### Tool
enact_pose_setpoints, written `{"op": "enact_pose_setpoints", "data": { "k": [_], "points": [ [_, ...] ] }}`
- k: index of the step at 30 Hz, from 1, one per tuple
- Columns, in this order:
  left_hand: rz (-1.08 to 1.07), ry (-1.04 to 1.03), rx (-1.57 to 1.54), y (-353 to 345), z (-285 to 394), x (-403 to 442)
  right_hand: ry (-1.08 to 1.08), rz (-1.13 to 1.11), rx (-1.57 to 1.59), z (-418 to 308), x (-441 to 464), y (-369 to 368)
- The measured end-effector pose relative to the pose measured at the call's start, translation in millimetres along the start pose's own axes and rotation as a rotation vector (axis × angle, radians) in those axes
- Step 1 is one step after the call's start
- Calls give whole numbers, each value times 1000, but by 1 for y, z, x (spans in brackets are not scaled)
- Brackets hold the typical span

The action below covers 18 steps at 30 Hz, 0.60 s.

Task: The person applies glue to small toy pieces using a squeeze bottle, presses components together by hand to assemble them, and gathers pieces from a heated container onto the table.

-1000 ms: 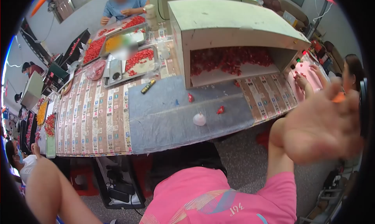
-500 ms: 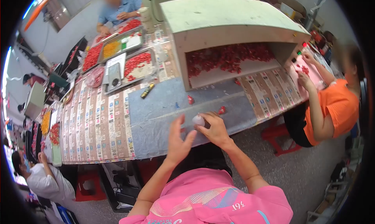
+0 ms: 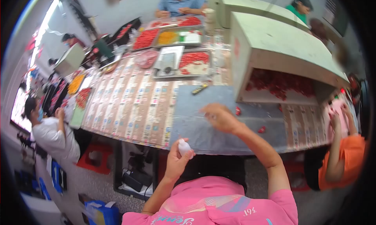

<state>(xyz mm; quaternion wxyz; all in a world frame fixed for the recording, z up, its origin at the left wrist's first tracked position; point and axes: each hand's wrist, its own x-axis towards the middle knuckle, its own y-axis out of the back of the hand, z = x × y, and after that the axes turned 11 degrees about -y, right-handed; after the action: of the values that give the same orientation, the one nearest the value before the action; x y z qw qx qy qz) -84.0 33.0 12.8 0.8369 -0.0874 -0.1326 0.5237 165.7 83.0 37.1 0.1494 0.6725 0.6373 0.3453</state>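
In my left hand [image 3: 175, 163] a small white squeeze bottle [image 3: 183, 147] stands with its narrow end up, the fingers wrapped round it just off the table's front edge. My right hand [image 3: 223, 118] is over the blue-grey mat [image 3: 203, 140], smeared by motion, so its fingers and anything in them are unclear. To the right of it lies a small red piece [image 3: 238, 111]. A second red piece [image 3: 261, 129] rests nearer the mat's front edge. Behind the hand is a yellow and black tube-like item [image 3: 199, 89].
A large pale box [image 3: 244, 56] with an open front holds many red pieces at the right. Metal trays [image 3: 211, 64] of red and yellow pieces, with a phone [image 3: 168, 60], stand further back. People sit opposite, at the left, and in an orange shirt [image 3: 340, 162] at the right.
The bottle has passed from my right hand to my left, which has closed round it. My right hand has moved up over the mat. The view has turned left.
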Motion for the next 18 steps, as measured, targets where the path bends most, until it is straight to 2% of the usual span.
{"op": "enact_pose_setpoints", "data": {
  "k": [2, 4, 6, 11, 13, 16, 18],
  "points": [
    [56, -28, 69, 13, 7, -14, 106, 206, -200, 23, 51, -14],
    [65, -20, 117, 25, 9, -27, 170, 229, -439, 50, 86, -24],
    [80, -35, 148, 34, 12, -42, 49, 119, -633, 64, 98, -31],
    [200, 63, 208, 59, 9, -77, 121, 324, -679, 75, 97, -38],
    [305, 105, 264, 70, 0, -89, 122, 291, -657, 69, 90, -42],
    [329, 93, 293, 88, -17, -99, 58, 237, -498, 47, 67, -55],
    [369, 156, 214, 83, -6, -96, -117, 139, 111, 7, 39, -67]
  ]
}}
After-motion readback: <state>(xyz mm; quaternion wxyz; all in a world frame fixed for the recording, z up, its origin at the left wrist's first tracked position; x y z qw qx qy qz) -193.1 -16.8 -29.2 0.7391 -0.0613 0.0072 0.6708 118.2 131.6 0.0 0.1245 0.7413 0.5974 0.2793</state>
